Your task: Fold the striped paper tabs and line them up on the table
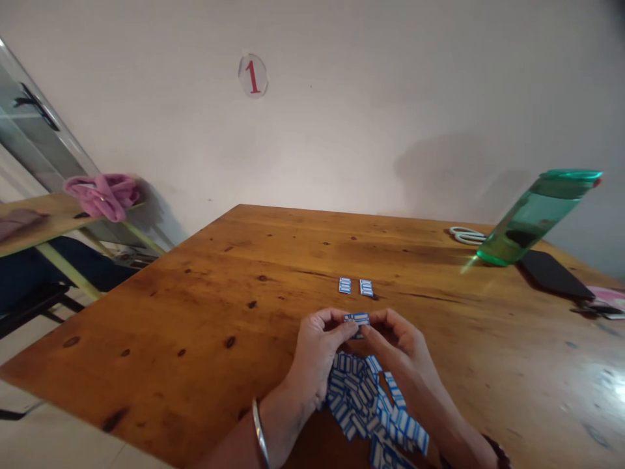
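Between the fingertips of both hands is a small blue-and-white striped card (358, 318), held just above the wooden table. My left hand (318, 345) pinches its left side, thumb in front. My right hand (401, 340) grips its right side in the same way. Below and between my wrists lies a loose pile of similar blue-and-white cards (356, 391), partly covered by my hands. Farther out, two more such pieces lie side by side, a left card (344, 285) and a right card (366, 288). The print on them is too small to read.
A green bottle (537, 218) stands at the table's (219, 280) right, near a coiled white cable (466, 236) and a dark flat device (554, 275). A pink cloth (105, 194) lies on another table at left. The wall carries a red number sign (252, 76).
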Action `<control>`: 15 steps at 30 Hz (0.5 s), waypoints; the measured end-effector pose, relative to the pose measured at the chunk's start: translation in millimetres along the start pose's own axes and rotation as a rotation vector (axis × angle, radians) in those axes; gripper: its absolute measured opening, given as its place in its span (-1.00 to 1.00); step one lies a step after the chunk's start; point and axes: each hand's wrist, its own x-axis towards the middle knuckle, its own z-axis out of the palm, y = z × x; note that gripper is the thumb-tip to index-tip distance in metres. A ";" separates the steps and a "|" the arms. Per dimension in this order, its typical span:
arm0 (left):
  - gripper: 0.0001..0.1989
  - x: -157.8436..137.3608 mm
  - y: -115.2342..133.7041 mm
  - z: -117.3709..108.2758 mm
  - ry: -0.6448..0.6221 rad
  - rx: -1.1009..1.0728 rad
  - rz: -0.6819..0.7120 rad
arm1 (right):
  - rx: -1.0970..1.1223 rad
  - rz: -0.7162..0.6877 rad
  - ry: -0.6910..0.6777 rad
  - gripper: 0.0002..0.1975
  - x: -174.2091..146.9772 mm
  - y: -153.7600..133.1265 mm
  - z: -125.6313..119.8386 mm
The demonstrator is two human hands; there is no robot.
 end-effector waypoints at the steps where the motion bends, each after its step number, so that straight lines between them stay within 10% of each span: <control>1: -0.88 0.1 -0.1 -0.2 -0.005 -0.009 -0.004 | 0.022 0.008 -0.023 -0.74 0.0 -0.1 0.0; 15: -0.87 2.5 3.6 -4.1 0.008 -0.067 0.012 | -0.168 -0.041 -0.128 -0.80 1.4 -3.6 -6.5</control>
